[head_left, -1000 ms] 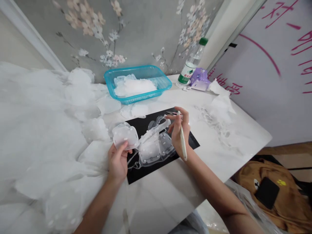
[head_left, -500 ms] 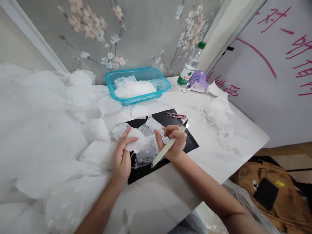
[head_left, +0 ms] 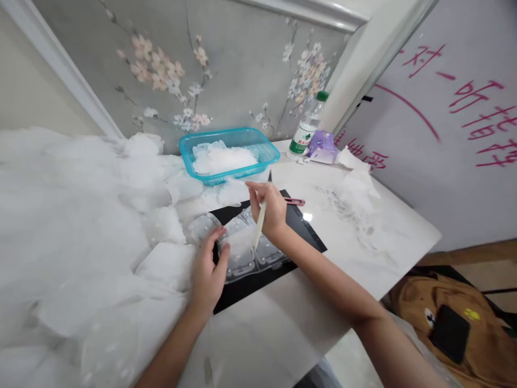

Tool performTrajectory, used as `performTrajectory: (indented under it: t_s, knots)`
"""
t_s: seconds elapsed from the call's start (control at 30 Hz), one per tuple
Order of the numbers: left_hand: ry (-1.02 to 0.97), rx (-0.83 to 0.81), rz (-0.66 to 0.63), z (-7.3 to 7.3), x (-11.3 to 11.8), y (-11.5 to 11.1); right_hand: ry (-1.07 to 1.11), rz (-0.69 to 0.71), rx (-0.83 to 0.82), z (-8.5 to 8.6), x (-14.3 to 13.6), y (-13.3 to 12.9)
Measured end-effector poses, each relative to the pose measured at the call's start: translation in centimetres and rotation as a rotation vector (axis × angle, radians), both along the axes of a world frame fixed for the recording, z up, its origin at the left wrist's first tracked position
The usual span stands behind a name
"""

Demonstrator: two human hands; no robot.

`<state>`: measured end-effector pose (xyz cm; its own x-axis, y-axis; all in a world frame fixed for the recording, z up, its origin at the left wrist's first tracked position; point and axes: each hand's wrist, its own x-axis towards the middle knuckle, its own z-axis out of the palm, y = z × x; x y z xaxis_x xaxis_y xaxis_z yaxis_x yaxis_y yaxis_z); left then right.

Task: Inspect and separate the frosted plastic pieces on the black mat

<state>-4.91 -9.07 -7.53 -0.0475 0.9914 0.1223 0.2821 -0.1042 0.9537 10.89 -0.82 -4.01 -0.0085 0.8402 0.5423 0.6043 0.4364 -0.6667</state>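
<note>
The upper middle of the moulded translucent sheet point(head_left: 242, 264) is covered by the right hand point(head_left: 271, 209), and its left edge is partly covered by the left hand point(head_left: 209, 276). The sheet is laid on the black mat point(head_left: 232, 296), which is set on the marble-patterned bench point(head_left: 262, 328). Fine outlines of the sheet are hard to make out against the dark surface. The left part of the pink snips point(head_left: 296, 202) is hidden behind the right hand; only the handle end is exposed, at the far edge of the mat. Both forearms are cut off by the lower frame edge. The pile of white pieces point(head_left: 84, 242) is cut off at the left, and individual pieces in it are blurred.

The craft knife point(head_left: 259, 227) is held in the grip of the right hand, closed around the pale handle. The dark tip is directed away from the body, and the rear end is positioned above the sheet. The grip of the left hand is moderately spread, with thumb and fingers apart at the sheet's left edge; whether the edge is pinched cannot be told.

White pieces are contained in the blue basket point(head_left: 230, 180), beyond the mat.
</note>
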Motion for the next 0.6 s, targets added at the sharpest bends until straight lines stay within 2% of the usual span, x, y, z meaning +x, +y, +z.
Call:
performTrajectory:
  t_s: [0.1,0.2,0.33,0.4,0.47,0.53,0.6]
  knots:
    - [0.23,0.128,-0.072,0.0,-0.1,0.1,-0.222,0.157,-0.079,-0.9,0.2,2.3]
    - [0.313,0.18,-0.054,-0.1,-0.1,0.0,-0.249,0.248,-0.138,-1.4,0.6,2.6]
    - [0.306,0.161,0.105,-0.2,0.1,0.0,-0.076,0.233,-0.22,-0.5,2.0,0.3]
    - [0.311,0.148,0.129,-0.2,0.1,-0.1,0.023,0.337,-0.313,0.1,2.9,-1.3]
    - [0.302,0.127,0.124,-0.1,0.2,-0.2,-0.001,0.43,-0.395,0.5,3.5,-2.7]
    - [0.254,0.088,0.138,0.0,0.3,-0.3,-0.051,0.435,-0.43,0.8,4.0,-4.0]
    - [0.19,0.044,0.175,0.3,0.4,-0.4,-0.011,0.44,-0.454,1.2,4.3,-5.2]
